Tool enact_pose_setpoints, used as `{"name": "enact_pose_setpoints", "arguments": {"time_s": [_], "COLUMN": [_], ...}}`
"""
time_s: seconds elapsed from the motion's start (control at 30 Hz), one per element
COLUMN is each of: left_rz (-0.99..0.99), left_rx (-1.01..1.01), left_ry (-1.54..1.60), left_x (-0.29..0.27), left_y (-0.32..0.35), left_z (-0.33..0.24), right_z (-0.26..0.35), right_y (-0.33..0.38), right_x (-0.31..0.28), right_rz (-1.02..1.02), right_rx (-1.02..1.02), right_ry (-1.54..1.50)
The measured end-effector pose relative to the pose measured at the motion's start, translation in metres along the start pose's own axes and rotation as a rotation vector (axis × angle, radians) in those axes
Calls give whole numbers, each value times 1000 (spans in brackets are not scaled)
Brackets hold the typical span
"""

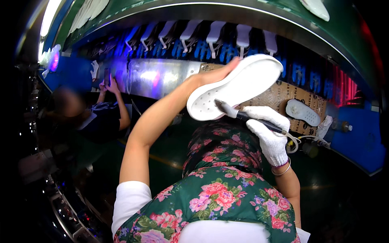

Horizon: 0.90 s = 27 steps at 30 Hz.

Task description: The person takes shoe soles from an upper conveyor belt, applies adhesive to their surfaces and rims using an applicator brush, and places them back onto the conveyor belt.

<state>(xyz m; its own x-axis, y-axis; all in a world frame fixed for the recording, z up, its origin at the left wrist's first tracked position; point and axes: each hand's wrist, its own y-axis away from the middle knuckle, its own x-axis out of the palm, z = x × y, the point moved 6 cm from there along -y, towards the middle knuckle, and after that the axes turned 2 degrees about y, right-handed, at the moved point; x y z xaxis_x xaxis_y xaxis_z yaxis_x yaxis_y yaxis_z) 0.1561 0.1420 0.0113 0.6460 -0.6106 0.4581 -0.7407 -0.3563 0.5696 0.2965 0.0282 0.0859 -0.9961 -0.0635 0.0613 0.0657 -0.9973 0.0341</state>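
Observation:
A white shoe sole (251, 81) is tilted in front of me, its heel end dotted with small holes. My bare left hand (214, 75) grips the sole from its far left side; most of the fingers are hidden behind it. My right hand (269, 127), in a white knitted glove, is closed around the dark handle of a brush (227, 108). The brush head touches or nearly touches the near edge of the sole by the heel. From the handle's back end a pale tube or cord loops beside my wrist.
Another sole (303, 112) lies on printed cardboard (279, 95) at the right, near a crumpled white cloth (324, 127). A shiny metal plate (160, 75) covers the bench's left. Several pale soles (214, 32) line the rack behind. At left, a person (107, 111) holds a phone.

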Motion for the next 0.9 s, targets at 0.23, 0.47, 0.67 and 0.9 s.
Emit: {"name": "enact_pose_setpoints", "arguments": {"time_s": [0.23, 0.47, 0.67, 0.9], "left_rz": [-54, 82, 25, 186], "left_rx": [363, 311, 594, 771], "left_ry": [465, 531, 1084, 913], "left_x": [10, 16, 38, 72], "left_y": [-3, 17, 37, 28], "left_z": [51, 70, 55, 47], "right_z": [19, 31, 47, 57], "right_y": [-20, -22, -2, 5], "right_x": [-27, -14, 2, -7], "right_rz": [-212, -6, -5, -98], "right_rx": [-229, -364, -439, -488], "right_ry": [271, 488, 435, 471]}}
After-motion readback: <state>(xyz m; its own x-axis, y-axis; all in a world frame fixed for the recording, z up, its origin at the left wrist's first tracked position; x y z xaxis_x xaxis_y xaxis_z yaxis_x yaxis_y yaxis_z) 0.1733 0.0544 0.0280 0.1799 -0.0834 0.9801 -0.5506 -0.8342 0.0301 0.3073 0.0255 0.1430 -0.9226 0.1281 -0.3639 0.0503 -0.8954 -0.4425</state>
